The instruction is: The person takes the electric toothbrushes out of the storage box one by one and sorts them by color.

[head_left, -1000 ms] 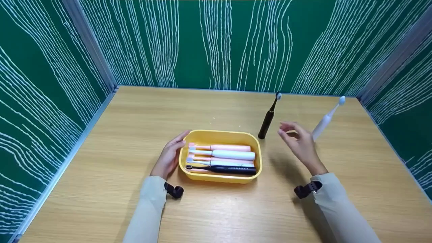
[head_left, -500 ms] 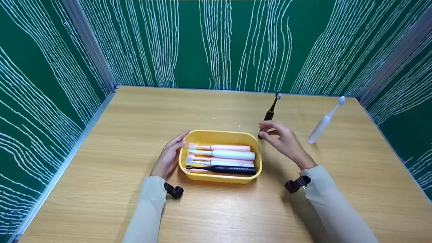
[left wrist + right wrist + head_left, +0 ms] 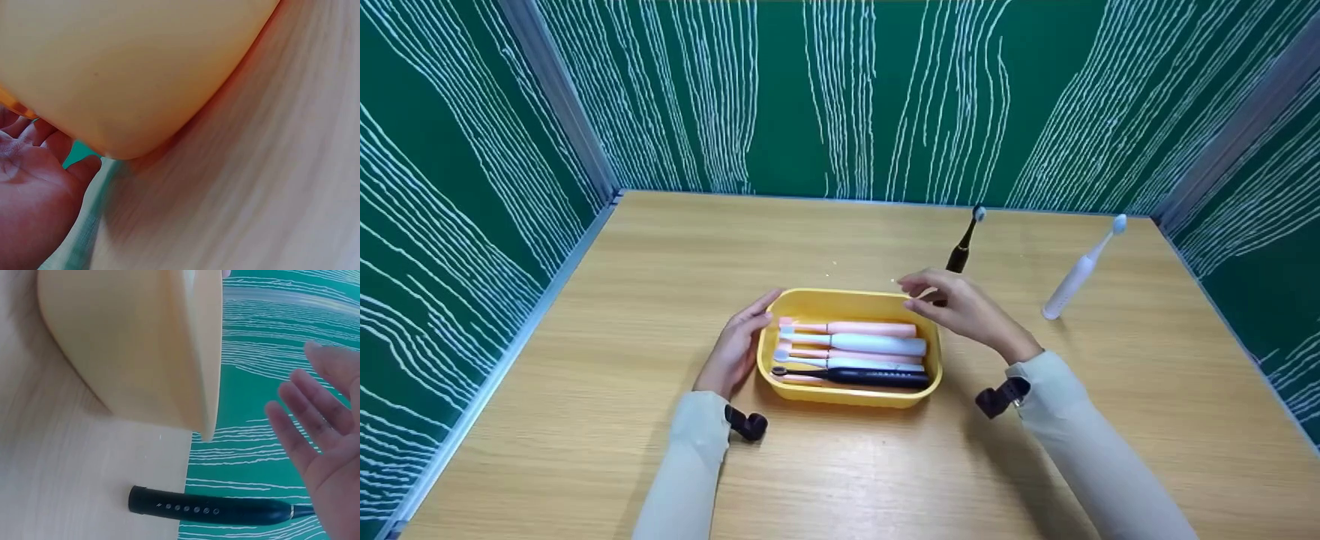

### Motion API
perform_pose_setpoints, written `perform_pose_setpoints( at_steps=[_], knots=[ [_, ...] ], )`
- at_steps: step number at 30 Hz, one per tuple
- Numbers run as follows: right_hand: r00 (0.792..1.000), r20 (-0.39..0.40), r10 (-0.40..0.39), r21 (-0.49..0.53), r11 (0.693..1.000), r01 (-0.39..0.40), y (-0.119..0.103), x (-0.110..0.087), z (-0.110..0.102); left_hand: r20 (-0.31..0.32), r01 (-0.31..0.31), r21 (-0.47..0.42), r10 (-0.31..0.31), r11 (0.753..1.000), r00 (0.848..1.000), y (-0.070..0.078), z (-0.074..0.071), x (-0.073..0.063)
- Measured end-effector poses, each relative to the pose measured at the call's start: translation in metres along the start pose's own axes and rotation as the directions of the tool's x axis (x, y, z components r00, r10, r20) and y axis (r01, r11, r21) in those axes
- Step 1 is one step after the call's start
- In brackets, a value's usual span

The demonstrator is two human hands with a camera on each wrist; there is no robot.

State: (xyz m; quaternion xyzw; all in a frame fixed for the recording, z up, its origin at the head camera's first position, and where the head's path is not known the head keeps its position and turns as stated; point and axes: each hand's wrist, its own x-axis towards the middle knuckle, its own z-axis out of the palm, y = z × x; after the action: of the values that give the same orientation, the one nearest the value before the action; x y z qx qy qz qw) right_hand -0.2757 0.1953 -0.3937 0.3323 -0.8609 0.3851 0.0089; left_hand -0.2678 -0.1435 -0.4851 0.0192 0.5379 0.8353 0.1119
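We see the left hand [image 3: 733, 349] at the left end of the yellow bin [image 3: 847, 400], its relaxed fingers touching the wall. Inside lie pink, white and black toothbrushes [image 3: 879, 344] (heads toward the left). We find the right hand [image 3: 971, 309] above the far right corner, fingers loosely bent, holding nothing. Beyond it stands a black toothbrush [image 3: 958, 258]; farther right, a white toothbrush [image 3: 1070, 286] stands on the table [image 3: 1155, 420].

Standing black toothbrush [image 3: 964, 244] partly behind right grip [image 3: 969, 311], lowest pink brush [image 3: 801, 379] apparently mostly covered
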Motion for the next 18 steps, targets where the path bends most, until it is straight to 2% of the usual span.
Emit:
perform_pose_setpoints(
  at_steps=[7,11,18],
  knots=[
    [0.984,0.169,0.05,-0.046,0.998,-0.043,-0.007,0.012,0.001,-0.003,0.004,-0.008,-0.004,1.0,1.0,0.0,0.0,0.0],
    [0.966,0.25,0.061,-0.078,0.996,-0.042,-0.011,0.017,0.003,-0.007,0.006,-0.007,-0.006,1.0,1.0,0.0,0.0,0.0],
    [0.923,0.356,0.148,-0.145,0.984,-0.102,-0.014,0.024,0.007,-0.012,-0.001,-0.008,0.001,1.0,1.0,0.001,0.001,-0.001]
  ],
)
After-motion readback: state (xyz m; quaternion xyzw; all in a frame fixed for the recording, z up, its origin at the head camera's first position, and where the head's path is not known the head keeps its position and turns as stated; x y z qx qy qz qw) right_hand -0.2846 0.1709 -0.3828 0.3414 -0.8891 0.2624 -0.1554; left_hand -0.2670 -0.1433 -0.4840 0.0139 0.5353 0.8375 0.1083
